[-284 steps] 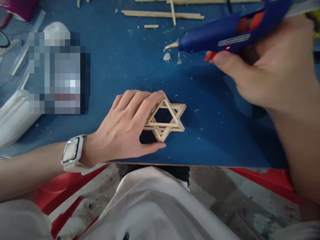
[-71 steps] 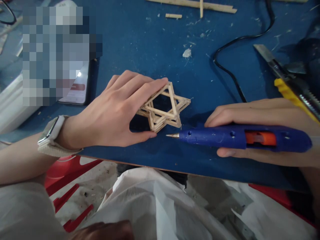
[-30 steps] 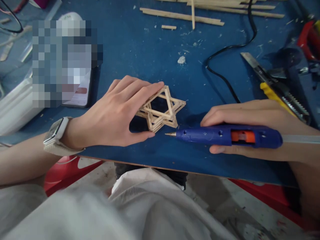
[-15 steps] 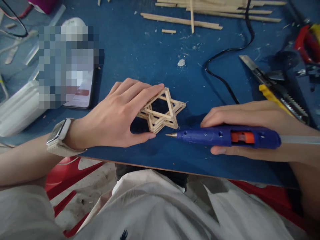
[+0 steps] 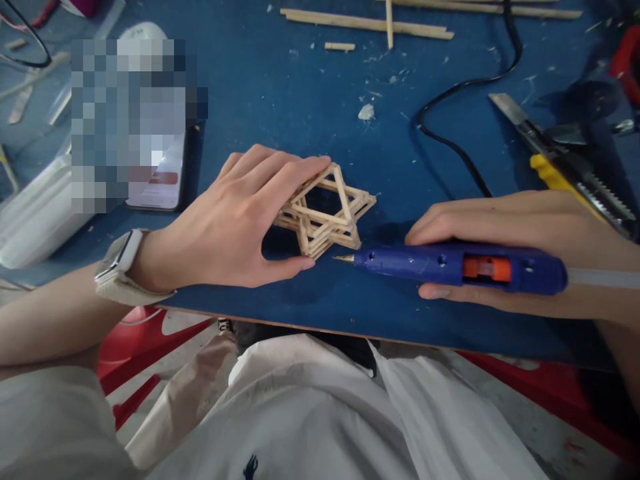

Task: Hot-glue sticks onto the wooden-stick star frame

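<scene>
Near the front edge of the blue table, my left hand (image 5: pixel 250 217) grips a star-shaped frame (image 5: pixel 325 219) of stacked thin wooden sticks, fingers along its far side and thumb at the near corner. My right hand (image 5: pixel 500 220) is closed round a blue hot glue gun (image 5: pixel 400 262), which lies sideways with its metal nozzle pointing left. The nozzle tip is just short of the star's near right corner, close to my left thumb. A clear glue stick (image 5: pixel 603 278) runs out of the gun's back end.
Wooden sticks (image 5: pixel 365 23) lie at the back, with a short piece (image 5: pixel 340 47) beside them. A black cable (image 5: pixel 450 89) curves toward my right hand. A utility knife (image 5: pixel 565 150) with bared blade lies at right. A phone (image 5: pixel 157 180), partly pixelated, rests at left.
The view has shifted slightly, so the table's things sit a little higher in the picture. Both hands keep their holds, and the nozzle stays near the star's same corner.
</scene>
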`<state>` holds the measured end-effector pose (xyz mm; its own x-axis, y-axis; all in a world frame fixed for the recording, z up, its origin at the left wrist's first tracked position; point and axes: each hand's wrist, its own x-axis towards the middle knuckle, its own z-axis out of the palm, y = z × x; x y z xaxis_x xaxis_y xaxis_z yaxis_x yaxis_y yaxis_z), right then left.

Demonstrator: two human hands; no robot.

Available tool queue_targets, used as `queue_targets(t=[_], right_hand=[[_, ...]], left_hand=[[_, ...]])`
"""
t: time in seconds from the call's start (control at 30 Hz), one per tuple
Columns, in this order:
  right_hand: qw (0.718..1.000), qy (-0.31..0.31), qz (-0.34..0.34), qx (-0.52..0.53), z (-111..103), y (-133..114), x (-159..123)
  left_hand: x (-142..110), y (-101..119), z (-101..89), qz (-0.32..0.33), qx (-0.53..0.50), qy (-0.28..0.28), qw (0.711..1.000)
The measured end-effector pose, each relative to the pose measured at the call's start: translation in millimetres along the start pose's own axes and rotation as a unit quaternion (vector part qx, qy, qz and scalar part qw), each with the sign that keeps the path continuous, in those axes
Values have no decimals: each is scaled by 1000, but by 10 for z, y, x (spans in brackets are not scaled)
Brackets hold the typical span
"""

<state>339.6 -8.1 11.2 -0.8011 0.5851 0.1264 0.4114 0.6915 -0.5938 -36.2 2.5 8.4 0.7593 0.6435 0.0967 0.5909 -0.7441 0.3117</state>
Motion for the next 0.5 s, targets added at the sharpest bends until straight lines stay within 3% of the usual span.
queue_targets(t=[0.13, 0.23, 0.37, 0.5], right_hand=[[999, 3, 43, 28, 75, -68, -126], [996, 62, 65, 7, 189, -120, -264], [991, 127, -10, -38, 365, -154, -382], [987, 144, -7, -70, 455, -196, -390]], left_hand=[[9, -9, -1, -1, -10, -4, 1000], [12, -10, -3, 1, -13, -7, 1000], [12, -4, -11, 21, -10, 1, 1000], [12, 5, -21, 16, -10, -8, 1000]])
